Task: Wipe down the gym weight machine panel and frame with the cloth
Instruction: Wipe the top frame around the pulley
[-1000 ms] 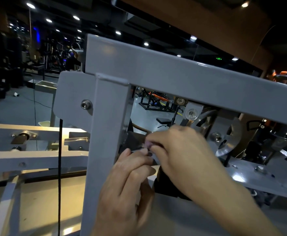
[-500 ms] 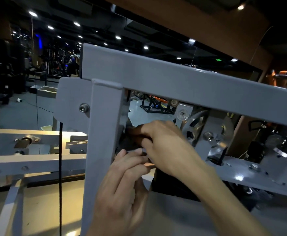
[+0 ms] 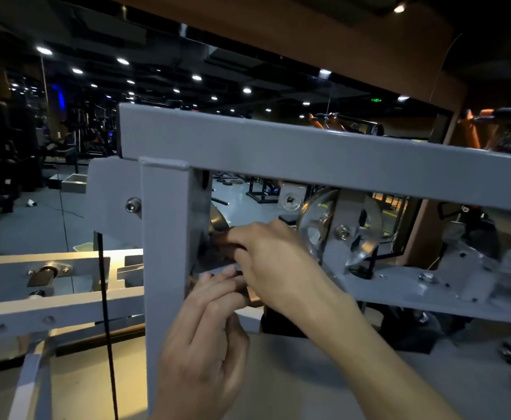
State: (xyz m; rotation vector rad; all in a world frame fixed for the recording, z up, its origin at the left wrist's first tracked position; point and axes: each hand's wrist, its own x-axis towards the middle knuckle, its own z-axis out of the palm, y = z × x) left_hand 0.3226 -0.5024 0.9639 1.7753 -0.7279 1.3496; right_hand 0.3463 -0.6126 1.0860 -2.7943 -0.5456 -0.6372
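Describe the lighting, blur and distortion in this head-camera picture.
Head view: dim hall with bright ceiling spots; the grey frame is evenly lit; glare on the pulley; wide-angle bending at the edges; right edge smeared; both hands fairly sharp.

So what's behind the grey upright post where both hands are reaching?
Behind the upright post, a metal disc's edge shows. The right hand and left hand cover the rest; no cloth is clearly visible.
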